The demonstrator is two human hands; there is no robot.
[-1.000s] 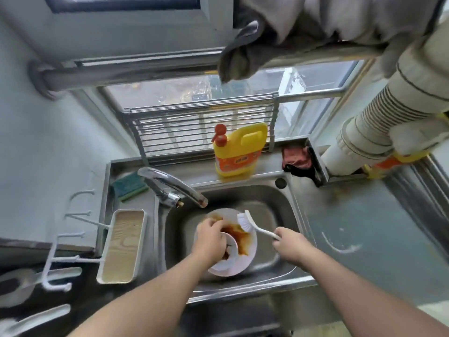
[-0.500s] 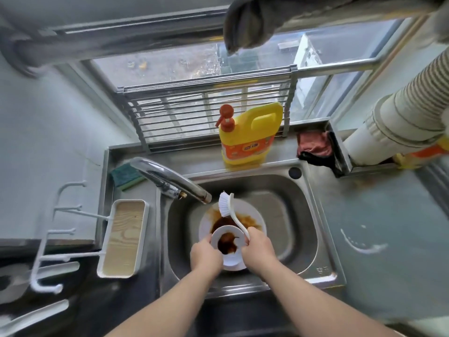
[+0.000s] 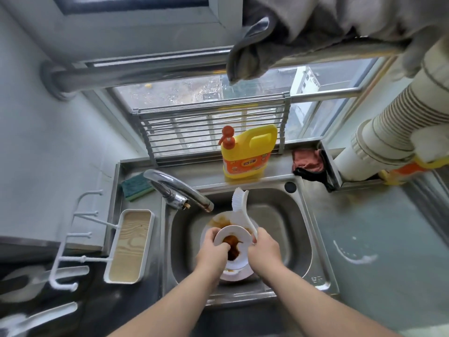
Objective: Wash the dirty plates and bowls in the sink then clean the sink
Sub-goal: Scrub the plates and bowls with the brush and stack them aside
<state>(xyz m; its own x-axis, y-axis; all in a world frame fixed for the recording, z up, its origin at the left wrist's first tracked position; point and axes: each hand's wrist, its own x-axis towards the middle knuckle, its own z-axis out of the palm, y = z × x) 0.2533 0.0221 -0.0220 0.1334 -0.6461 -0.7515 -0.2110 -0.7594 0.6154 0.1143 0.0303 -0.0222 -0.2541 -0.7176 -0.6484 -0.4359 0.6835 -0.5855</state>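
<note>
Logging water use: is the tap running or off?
Off, as far as visible: no stream falls from the faucet spout above the sink.

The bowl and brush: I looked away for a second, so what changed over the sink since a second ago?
The right hand swung the brush from pointing left over the plate to standing head-up, and came in to the bowl. The left hand kept gripping the bowl and tipped it up, so both hands now meet at it. The tap, soap bottle and sponge stayed put.

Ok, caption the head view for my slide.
Left hand holds stained bowl over sink; right hand grips dish brush.
</note>
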